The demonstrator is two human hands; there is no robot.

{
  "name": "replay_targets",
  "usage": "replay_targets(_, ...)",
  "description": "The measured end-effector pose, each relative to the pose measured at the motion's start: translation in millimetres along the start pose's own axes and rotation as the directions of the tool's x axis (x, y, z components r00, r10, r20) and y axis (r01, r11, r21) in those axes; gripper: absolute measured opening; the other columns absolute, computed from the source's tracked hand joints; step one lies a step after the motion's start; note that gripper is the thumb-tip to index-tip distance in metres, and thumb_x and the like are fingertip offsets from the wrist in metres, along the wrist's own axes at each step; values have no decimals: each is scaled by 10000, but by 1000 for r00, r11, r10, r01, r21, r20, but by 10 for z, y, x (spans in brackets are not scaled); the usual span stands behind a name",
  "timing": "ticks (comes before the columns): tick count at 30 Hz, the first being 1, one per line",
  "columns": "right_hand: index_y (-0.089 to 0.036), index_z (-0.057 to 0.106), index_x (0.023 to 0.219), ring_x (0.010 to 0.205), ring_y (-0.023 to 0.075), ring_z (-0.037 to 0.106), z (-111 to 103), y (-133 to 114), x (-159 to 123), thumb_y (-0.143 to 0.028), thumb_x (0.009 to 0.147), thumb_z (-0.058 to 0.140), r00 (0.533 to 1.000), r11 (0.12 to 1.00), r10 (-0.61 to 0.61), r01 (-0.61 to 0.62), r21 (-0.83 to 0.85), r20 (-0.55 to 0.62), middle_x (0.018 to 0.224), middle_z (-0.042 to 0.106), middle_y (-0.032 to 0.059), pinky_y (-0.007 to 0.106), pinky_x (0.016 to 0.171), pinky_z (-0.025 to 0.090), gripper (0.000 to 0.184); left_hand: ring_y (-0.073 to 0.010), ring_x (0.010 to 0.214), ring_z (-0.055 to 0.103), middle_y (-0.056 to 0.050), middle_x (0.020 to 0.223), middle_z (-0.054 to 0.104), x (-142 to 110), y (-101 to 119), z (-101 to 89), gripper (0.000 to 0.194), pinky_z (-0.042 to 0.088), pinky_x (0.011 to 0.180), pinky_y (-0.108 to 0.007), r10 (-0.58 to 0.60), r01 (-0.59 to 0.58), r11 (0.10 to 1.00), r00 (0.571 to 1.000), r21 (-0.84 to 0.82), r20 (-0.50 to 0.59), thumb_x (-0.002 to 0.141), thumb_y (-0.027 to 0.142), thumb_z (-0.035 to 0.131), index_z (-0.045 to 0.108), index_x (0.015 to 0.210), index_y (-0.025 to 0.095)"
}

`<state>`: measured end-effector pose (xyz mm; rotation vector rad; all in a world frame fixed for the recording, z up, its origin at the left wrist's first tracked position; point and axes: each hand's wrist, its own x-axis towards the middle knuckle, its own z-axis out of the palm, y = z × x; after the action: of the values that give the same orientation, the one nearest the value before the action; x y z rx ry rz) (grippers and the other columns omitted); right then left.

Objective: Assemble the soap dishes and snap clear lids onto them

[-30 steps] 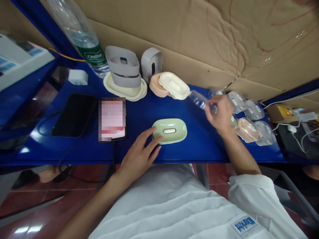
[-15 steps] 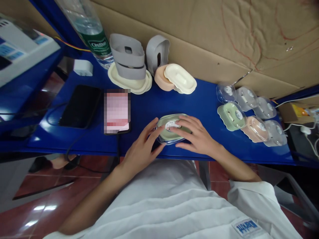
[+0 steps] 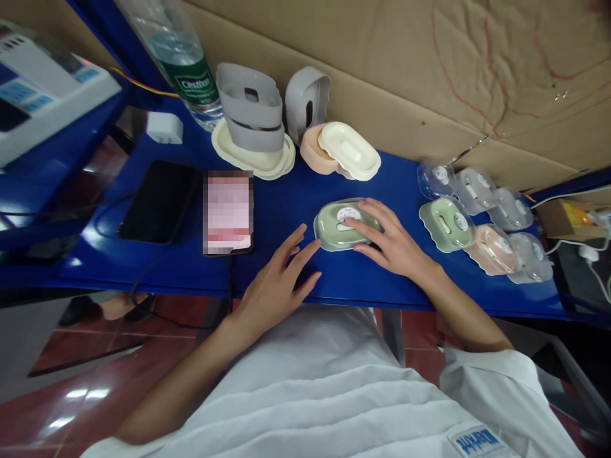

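Note:
A light green oval box with a clear domed lid (image 3: 329, 230) lies on the blue table in front of me, a round white label on its top. My right hand (image 3: 394, 245) grips its right end: the thumb is at the near side, a finger lies across the top, and others reach the far edge. My left hand (image 3: 284, 273) holds nothing. Its fingers are stretched and apart, just left of the box and nearest to its left end.
Several clear-lidded boxes (image 3: 494, 245) sit at the right. Grey shells (image 3: 251, 105), a cream tray (image 3: 351, 149) and a peach part (image 3: 315, 152) are at the back. A water bottle (image 3: 195, 83), a phone (image 3: 228, 210), a black device (image 3: 157, 200) and a white adapter (image 3: 165, 127) stand left.
The green box has moved away from the table's front edge and to the right, with my right hand on it. My left hand has come off the box.

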<state>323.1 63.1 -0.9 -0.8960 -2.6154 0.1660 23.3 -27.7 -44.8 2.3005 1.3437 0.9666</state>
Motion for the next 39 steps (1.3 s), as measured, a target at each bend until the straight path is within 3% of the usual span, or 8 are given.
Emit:
replay_targets(10, -357, 471, 1683, 1493, 385, 532, 180, -112, -46, -515, 1083, 640, 1000, 987, 5, -3, -163, 12, 1603, 592, 147, 585, 1184, 461, 643, -309, 1411, 675, -172, 1690, 509, 14, 10, -23, 534, 634, 1130, -449, 34, -35, 998, 999, 55, 13, 1082, 279, 668, 515, 1593, 255)
replay_targets(15, -318, 510, 1659, 1400, 393, 575, 51, -184, -60, -594, 1076, 611, 992, 941, 123, -112, -320, 13, 1514, 644, 161, 543, 1099, 503, 653, -298, 1365, 702, -174, 1692, 507, 13, 16, -40, 522, 648, 1101, -442, 17, -18, 998, 1000, 53, 25, 1080, 266, 671, 528, 1582, 243)
replay_targets(20, -200, 480, 1666, 1324, 454, 588, -158, -108, -134, -578, 1078, 578, 882, 757, 466, -437, -486, -67, 1528, 603, 239, 628, 1055, 518, 706, -314, 1422, 664, -178, 1651, 554, 12, 5, -26, 452, 625, 1142, -466, 48, -51, 996, 998, 76, 36, 1087, 265, 654, 580, 1530, 214)
replay_targets(24, -153, 354, 1724, 1437, 483, 528, -261, 150, -72, -483, 1070, 592, 803, 685, 588, -560, -466, -99, 1611, 529, 268, 683, 1134, 480, 770, -327, 1404, 675, -180, 1599, 607, 9, -15, 1, 351, 622, 1142, -488, 88, -92, 989, 996, 115, 35, 1092, 267, 637, 654, 1434, 190)
replay_targets(26, -138, 280, 1748, 1543, 479, 445, -284, 268, 57, -466, 1070, 589, 807, 703, 574, -574, -420, -141, 1678, 463, 269, 697, 1214, 418, 815, -331, 1383, 688, -182, 1585, 619, 9, -23, 13, 331, 628, 1133, -499, 95, -98, 987, 995, 125, 27, 1093, 272, 634, 671, 1409, 182)
replay_targets(29, -171, 286, 1751, 1629, 441, 358, -241, 361, 370, -488, 1072, 603, 889, 820, 442, -454, -349, -117, 1758, 389, 224, 688, 1291, 342, 814, -337, 1356, 703, -183, 1571, 629, 7, -35, 26, 317, 640, 1116, -513, 109, -111, 985, 994, 133, 24, 1094, 278, 629, 682, 1389, 176)
replay_targets(34, -116, 651, 1473, 1444, 375, 598, -101, 438, 829, -283, 1077, 572, 933, 904, 339, -358, -232, -119, 1531, 656, 219, 560, 1221, 485, 437, -337, 1372, 694, -172, 1573, 622, 0, -46, 32, 315, 643, 1118, -525, 109, -111, 984, 994, 138, 21, 1102, 283, 615, 658, 1404, 203)
replay_targets(39, -192, 746, 1245, 1275, 323, 710, -217, 277, 522, -223, 1087, 523, 937, 969, 139, -196, -152, -322, 1278, 774, 160, 546, 1134, 577, 275, -322, 1397, 682, -187, 1664, 505, -21, -25, 14, 551, 658, 1098, -493, 41, -39, 998, 998, 50, -57, 1087, 282, 651, 478, 1611, 273)
